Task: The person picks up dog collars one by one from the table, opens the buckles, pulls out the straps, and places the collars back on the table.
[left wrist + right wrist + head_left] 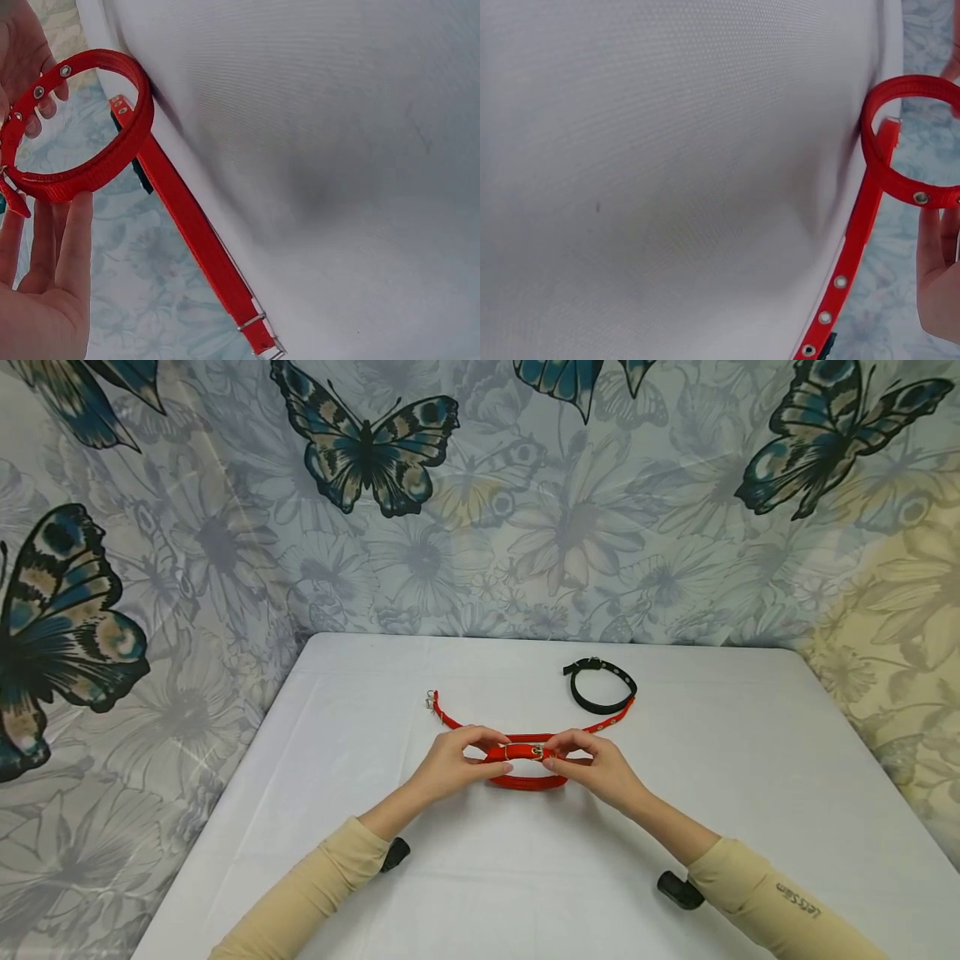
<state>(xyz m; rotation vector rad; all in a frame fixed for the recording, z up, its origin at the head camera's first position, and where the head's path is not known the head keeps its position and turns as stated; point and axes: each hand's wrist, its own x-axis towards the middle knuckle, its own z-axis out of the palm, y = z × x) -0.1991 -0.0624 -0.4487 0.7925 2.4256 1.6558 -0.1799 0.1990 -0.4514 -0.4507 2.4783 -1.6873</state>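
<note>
A red collar (528, 784), closed into a loop by its metal buckle (537, 752), is between the two hands. The left hand (453, 768) pinches the band left of the buckle, thumb in front and fingers behind. On the other side of the buckle, the right hand (603, 770) pinches the same collar. In the left wrist view the loop (139, 124) stands round, metal eyelets along its strap. Just behind it a second red collar (447, 718) lies unbuckled across the table, its buckle end left and its eyelet end right.
A black collar (600, 707), fastened into a loop, lies at the back right by the second red collar's eyelet end. The white-covered table (375, 677) meets a butterfly-patterned backdrop (480, 568). Dark wrist cameras (681, 891) hang under both sleeves.
</note>
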